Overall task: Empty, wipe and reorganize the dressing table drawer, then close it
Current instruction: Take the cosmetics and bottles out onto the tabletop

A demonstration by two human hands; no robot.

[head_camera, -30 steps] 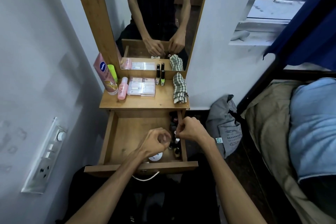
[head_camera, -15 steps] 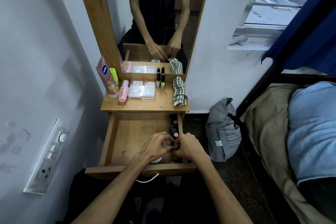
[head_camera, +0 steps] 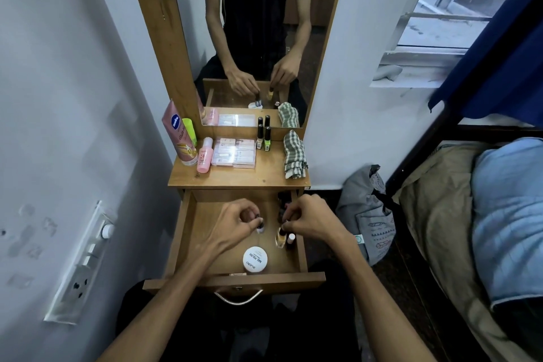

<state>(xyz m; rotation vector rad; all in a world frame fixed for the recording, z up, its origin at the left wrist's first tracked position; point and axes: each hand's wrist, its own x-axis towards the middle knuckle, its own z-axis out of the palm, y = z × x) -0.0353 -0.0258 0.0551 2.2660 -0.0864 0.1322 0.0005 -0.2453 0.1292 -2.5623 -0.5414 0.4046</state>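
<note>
in the open drawer [head_camera: 188, 232] below the bench [head_camera: 235, 178], both hands work over the wooden floor of the compartment. the left hand [head_camera: 235, 225] has its fingers curled, pinching the dark cap of a small bottle [head_camera: 260, 228] near the middle of the drawer; the bottle body is mostly hidden and appears to be pale. the right hand [head_camera: 311, 220] has its fingers curled at the cap of a yellow nail polish bottle [head_camera: 280, 239], which stands upright by the right drawer wall. just beside it, against that wall, stands a small dark bottle with a pale cap [head_camera: 291, 239], and further dark bottles sit behind the right hand, too dim to count. a round white tin [head_camera: 255, 260] labelled nail polish lies flat near the drawer front, apart from both hands. on the bench top stand a pink lotion tube [head_camera: 179, 134], a small pink bottle [head_camera: 204, 156], a clear flat case [head_camera: 234, 153], two nail polish bottles [head_camera: 263, 138] against the mirror [head_camera: 258, 23], and a folded checked cloth [head_camera: 294, 154] at the right edge. the drawer handle [head_camera: 238, 298] faces the person.
</note>
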